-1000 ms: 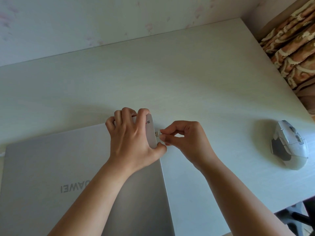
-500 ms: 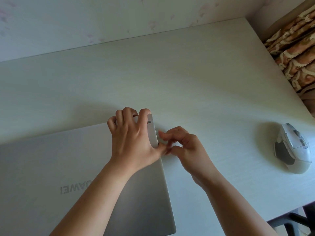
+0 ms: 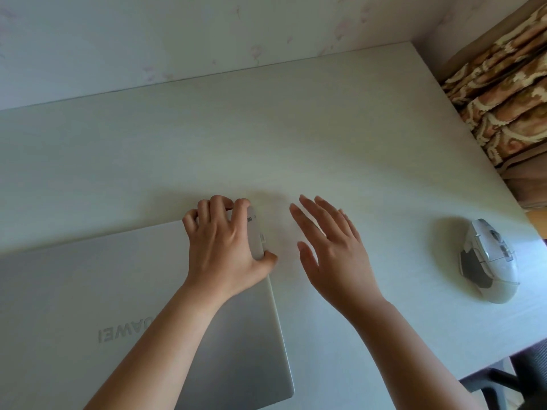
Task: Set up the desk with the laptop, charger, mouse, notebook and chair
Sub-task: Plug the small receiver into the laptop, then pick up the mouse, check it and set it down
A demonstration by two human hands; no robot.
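Gripping laptop corner, seemingly: left hand.

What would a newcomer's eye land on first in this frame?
Most likely the two bare hands at centre: the left hand grips the far right corner of the closed silver laptop, lifting that edge slightly, while the right hand hovers open beside it over the pale desk. Next, the white mouse lying alone near the desk's right edge.
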